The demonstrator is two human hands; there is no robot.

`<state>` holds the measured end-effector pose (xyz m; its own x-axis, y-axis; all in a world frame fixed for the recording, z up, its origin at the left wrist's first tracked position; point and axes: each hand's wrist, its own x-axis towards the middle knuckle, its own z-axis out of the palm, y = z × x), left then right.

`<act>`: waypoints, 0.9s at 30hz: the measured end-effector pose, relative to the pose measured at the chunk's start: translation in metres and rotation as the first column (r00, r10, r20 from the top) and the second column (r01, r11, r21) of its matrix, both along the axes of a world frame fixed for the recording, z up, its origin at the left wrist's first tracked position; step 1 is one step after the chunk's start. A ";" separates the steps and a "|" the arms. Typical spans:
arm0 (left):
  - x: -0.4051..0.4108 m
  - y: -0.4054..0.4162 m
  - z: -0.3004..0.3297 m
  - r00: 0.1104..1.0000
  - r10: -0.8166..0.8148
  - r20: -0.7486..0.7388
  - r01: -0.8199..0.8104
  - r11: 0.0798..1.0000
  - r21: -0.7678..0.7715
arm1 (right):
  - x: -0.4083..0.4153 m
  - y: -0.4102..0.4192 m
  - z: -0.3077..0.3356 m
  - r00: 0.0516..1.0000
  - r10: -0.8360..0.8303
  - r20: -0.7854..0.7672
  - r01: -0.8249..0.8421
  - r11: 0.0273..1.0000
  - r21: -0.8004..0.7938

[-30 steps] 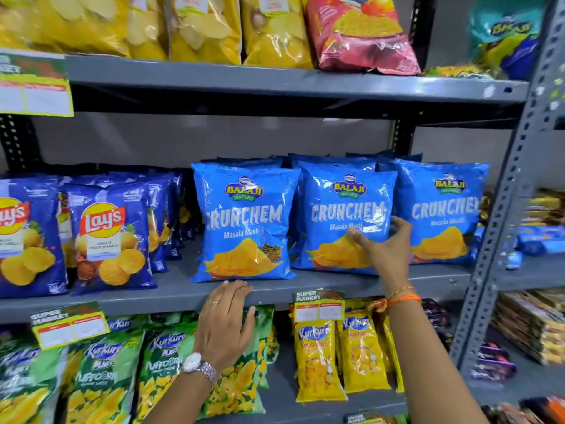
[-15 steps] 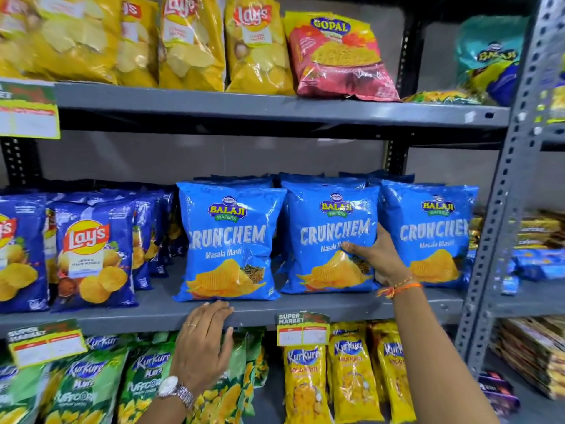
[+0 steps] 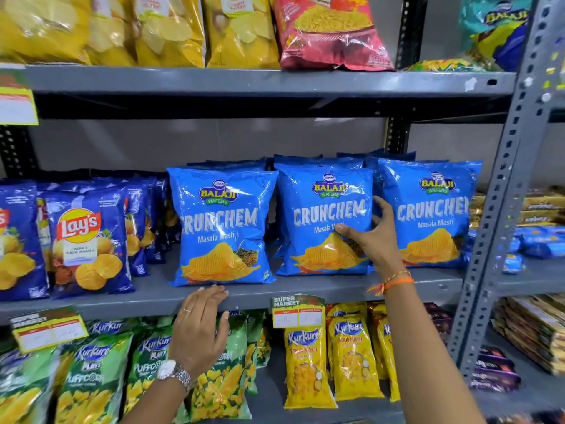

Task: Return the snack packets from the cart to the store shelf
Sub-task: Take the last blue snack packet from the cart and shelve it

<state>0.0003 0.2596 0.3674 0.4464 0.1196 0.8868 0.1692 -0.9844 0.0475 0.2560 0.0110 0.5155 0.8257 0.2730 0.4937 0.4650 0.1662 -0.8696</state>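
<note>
1. A grey metal store shelf (image 3: 305, 290) fills the view, its middle level holding three upright blue Crunchem packets side by side.
2. The right hand (image 3: 374, 240) grips the right edge of the middle Crunchem packet (image 3: 321, 215) — thumb across the front, fingers curled around behind the edge, between it and the right Crunchem packet (image 3: 428, 215). An orange thread band circles that wrist.
3. The left hand (image 3: 200, 328) lies palm-down on the front lip of the same shelf, fingers loosely together and holding nothing, just below the left Crunchem packet (image 3: 220, 228). A metal wristwatch (image 3: 174, 373) sits on that wrist.
4. To the left stand dark blue Lay's packets (image 3: 82, 240); above, yellow crisp bags (image 3: 168, 26) and a red packet (image 3: 330, 29).
5. Below — green Kurkure Puffcorn bags (image 3: 88, 374) and yellow Kurkure packets (image 3: 305, 362), with a price tag (image 3: 298, 312) clipped to the shelf edge.
</note>
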 end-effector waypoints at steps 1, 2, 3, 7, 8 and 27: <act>-0.001 -0.001 0.000 1.000 -0.007 -0.002 0.007 1.000 -0.002 | -0.010 0.002 -0.002 0.997 -0.082 0.007 0.082 0.996 0.017; -0.002 -0.002 0.001 1.000 -0.012 -0.009 0.012 1.000 -0.004 | -0.022 0.004 -0.004 0.983 -0.181 0.024 0.180 0.983 0.034; -0.003 -0.002 0.002 1.000 -0.017 -0.021 0.017 1.000 -0.007 | -0.036 0.009 -0.005 0.956 -0.289 0.059 0.286 0.957 0.057; -0.010 0.004 0.004 0.995 -0.032 -0.095 0.032 0.999 -0.007 | -0.095 0.043 -0.006 0.880 -0.429 0.201 0.397 0.899 0.184; -0.014 0.008 0.004 0.994 -0.031 -0.102 0.030 1.000 -0.008 | -0.105 0.055 -0.004 0.916 -0.342 0.210 0.307 0.934 0.184; -0.060 0.063 -0.004 0.994 0.054 -0.096 -0.051 0.998 0.027 | -0.122 0.146 0.006 0.852 0.329 0.407 -0.234 0.935 -0.265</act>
<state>-0.0600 0.3222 0.3636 0.5238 0.1239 0.8428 0.2232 -0.9748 0.0045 0.1345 0.1571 0.5210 0.4081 0.5914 0.6955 0.7645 0.1950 -0.6144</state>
